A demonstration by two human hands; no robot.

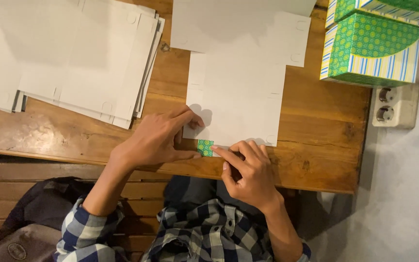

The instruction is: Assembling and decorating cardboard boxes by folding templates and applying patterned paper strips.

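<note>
A flat white cardboard box blank (236, 97) lies face down on the wooden table (316, 145). At its near edge a small flap (205, 147) is folded over and shows a green patterned side. My left hand (158, 138) presses on the blank's near left corner, thumb beside the flap. My right hand (248, 170) has its index fingertip on the green flap, the other fingers curled.
A stack of several white box blanks (73, 58) lies at the far left. Another blank (238, 24) overlaps the far edge of the one I handle. Two assembled green patterned boxes (369, 48) stand far right. A wall socket (394, 104) and a dark bag (25, 228) are nearby.
</note>
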